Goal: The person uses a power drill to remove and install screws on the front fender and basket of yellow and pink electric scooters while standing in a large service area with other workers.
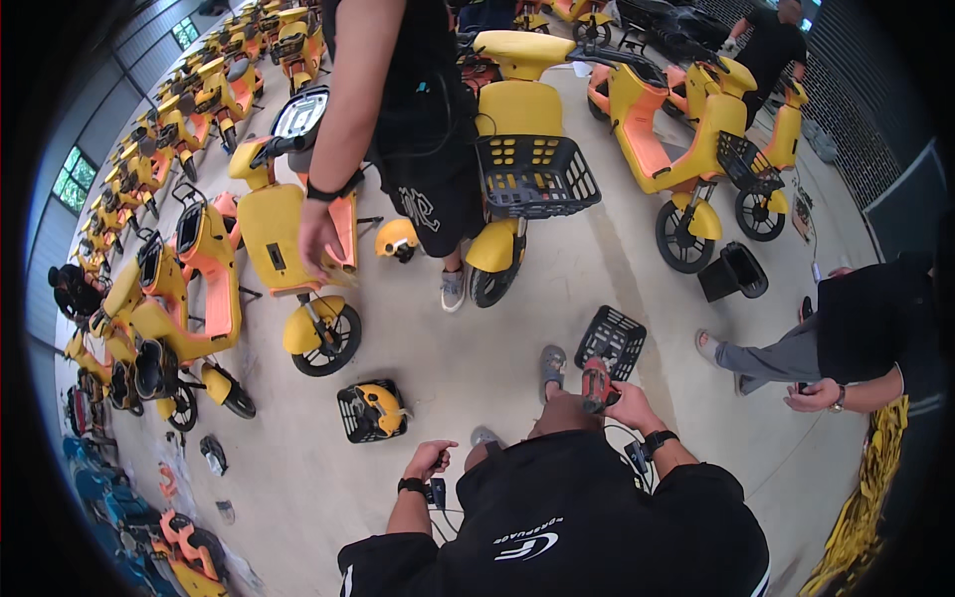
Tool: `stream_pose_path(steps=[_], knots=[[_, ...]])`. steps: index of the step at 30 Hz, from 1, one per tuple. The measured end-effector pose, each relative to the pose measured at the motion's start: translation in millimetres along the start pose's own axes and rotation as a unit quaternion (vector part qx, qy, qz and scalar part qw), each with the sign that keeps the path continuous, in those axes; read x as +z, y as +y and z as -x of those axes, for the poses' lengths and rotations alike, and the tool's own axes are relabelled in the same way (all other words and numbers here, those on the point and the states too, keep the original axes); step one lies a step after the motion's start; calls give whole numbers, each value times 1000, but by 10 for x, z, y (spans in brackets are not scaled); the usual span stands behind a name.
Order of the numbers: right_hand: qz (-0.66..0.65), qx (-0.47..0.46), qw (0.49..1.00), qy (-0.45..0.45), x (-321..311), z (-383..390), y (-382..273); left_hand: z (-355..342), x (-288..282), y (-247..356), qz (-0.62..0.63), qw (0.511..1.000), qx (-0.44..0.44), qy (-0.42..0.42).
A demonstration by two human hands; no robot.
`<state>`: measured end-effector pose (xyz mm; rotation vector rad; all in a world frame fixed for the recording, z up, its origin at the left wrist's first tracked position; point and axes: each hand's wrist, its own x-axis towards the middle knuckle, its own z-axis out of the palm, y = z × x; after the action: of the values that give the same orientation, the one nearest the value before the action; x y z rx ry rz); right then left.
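Observation:
My right hand is wrapped around a red and black cordless drill, held above my knee. Just beyond the drill, a black plastic basket lies on the floor. My left hand is closed in front of my body, fingers curled in; something small and dark may be in it, too small to name. Forward and left of that hand, a yellow scooter part rests in another black basket. Black bands and small cabled boxes sit at both my wrists.
A person in black stands ahead, beside a yellow scooter with a front basket. Another person's hand reaches in from the right. A yellow helmet-like part and a black bin lie on the floor. Rows of yellow scooters fill the left.

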<state>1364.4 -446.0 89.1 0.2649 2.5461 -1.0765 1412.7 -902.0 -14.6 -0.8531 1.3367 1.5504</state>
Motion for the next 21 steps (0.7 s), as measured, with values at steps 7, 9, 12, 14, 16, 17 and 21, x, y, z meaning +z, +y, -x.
stream_pose_path(steps=[7, 9, 12, 14, 16, 17, 21], knots=[[-36, -128, 991, 34, -679, -677, -475, -59, 895, 1682, -96, 984, 101, -113], [-76, -137, 988, 12, -892, -982, -563, -205, 1243, 2192, -119, 979, 123, -114], [-75, -161, 984, 9, -1275, -1275, -794, -325, 1760, 2826, -162, 967, 183, -75], [-78, -172, 982, 26, -1450, -1529, -794, -353, 2084, 3283, -145, 965, 209, -61], [-76, -202, 976, 3, -1599, -1788, -804, -357, 2306, 3667, -106, 968, 225, -28], [-79, -186, 979, 12, -1667, -1887, -811, -388, 2377, 3837, -51, 976, 205, -50], [-70, -163, 983, 37, -1736, -2116, -732, -469, 2634, 4261, 10, 978, 166, -125]])
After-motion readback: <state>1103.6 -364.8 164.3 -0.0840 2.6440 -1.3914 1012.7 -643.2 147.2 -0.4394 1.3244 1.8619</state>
